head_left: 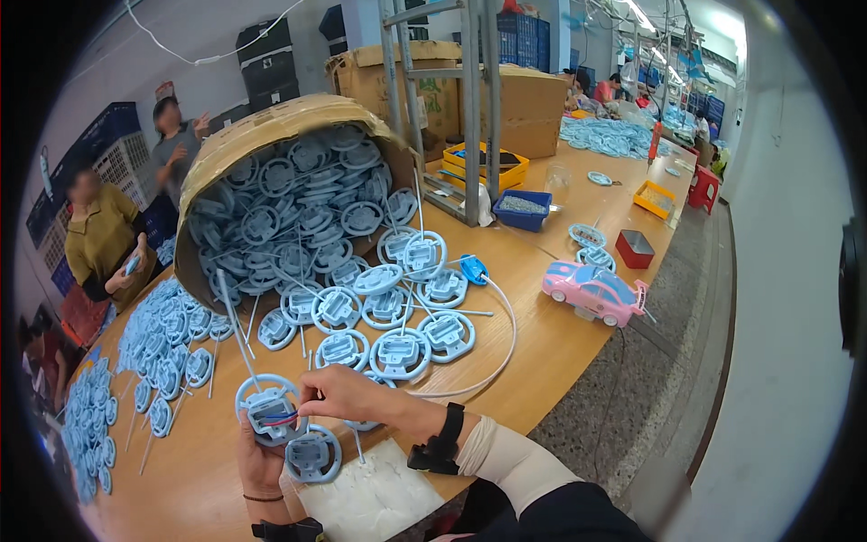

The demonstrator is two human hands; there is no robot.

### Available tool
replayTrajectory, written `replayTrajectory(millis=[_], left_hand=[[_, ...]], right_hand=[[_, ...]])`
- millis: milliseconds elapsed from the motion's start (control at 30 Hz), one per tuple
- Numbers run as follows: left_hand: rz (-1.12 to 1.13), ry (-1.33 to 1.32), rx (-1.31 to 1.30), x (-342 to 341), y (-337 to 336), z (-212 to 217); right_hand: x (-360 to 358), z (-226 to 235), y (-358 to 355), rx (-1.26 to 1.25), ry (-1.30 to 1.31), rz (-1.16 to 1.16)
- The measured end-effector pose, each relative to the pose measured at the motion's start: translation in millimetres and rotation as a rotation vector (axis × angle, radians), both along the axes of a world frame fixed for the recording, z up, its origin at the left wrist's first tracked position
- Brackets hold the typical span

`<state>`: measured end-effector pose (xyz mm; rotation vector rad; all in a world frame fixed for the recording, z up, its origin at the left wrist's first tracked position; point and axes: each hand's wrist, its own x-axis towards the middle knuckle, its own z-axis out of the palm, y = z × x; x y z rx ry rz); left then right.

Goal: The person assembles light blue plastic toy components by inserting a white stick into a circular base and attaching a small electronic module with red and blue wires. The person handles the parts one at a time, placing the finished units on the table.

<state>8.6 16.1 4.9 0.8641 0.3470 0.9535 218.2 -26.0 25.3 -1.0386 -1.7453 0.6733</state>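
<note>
Blue wheel (268,403) fills left grip (260,462), right grip (341,396) pinches wires (282,419), and car (596,294) bears markings (583,279).

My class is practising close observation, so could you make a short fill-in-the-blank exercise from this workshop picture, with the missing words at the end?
1. The left hand holds a wheel-shaped part coloured light ____, with the right hand at its wires.
2. The big box tipped on its side, full of similar parts, is made of ____.
3. The toy car near the edge of the table is blue and ____.
4. The stool beyond the table is coloured ____.

Missing words: blue; cardboard; pink; red.
</note>
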Motion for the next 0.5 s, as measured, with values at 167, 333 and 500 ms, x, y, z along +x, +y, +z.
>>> replayTrajectory(millis=[167, 333, 500], left_hand=[[-0.014, -0.048, -0.051, -0.6, 0.0, -5.5], [-0.004, 0.071, 0.088, -14.6, 5.3, -6.4], [0.257, -0.086, 0.069, -43.3, 120.4, -12.3]], right_hand=[[-1.8, 1.6, -2.0, -0.009, 0.007, 0.034], [-7.1, -7.5, 6.6, -0.052, 0.021, -0.001], [6.1, -10.6, 12.1, -0.133, 0.136, -0.074]])
